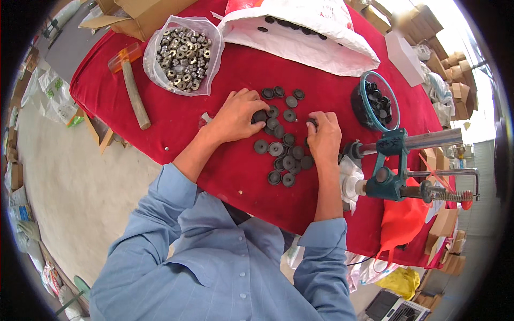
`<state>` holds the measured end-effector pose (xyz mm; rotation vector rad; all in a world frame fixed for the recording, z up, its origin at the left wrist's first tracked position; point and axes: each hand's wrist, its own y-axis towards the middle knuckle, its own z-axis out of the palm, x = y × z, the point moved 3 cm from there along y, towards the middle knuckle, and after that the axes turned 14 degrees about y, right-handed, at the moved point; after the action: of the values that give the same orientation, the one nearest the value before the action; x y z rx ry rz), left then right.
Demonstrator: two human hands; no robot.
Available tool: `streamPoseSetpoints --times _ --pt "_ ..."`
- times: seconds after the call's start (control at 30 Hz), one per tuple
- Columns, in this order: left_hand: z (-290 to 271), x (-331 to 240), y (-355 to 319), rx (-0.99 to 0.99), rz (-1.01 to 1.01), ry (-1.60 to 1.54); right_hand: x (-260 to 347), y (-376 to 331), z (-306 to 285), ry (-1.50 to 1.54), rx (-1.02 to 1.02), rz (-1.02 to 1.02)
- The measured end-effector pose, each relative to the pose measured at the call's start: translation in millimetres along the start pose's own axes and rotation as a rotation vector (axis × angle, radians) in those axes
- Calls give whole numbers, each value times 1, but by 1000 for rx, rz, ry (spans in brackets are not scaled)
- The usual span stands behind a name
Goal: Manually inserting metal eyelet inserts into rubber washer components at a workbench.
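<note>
Several round black rubber discs (276, 149), some with a small centre hole, lie loosely scattered on the red cloth in front of me. My left hand (235, 116) is at the left edge of this group, its thumb and fingers closed around a black disc (259, 116). On the other side of the group, my right hand (325, 138) pinches another black disc (312, 122) at its fingertips. The fingers partly cover both held discs.
Beyond my left hand are a bag of metal rings (184, 59) and a mallet (134, 91). A white sack (300, 32) holding black discs lies at the back. At right stand a tub of black parts (395, 107) and a green hand press (388, 166).
</note>
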<state>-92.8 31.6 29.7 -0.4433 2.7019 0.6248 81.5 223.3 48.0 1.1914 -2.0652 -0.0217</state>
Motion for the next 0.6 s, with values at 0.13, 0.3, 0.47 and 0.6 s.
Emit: streamPoseSetpoints --times 0.13,0.3,0.47,0.6 --pt "-1 4 -2 2 -23 -2 22 -5 0 17 154 -35" --pt "-5 7 3 -98 -21 -42 29 7 11 58 60 -30" --pt "-13 11 9 -159 -211 -147 27 28 34 25 24 -81" --pt "-12 25 8 -208 -304 -83 18 43 48 29 44 -11"
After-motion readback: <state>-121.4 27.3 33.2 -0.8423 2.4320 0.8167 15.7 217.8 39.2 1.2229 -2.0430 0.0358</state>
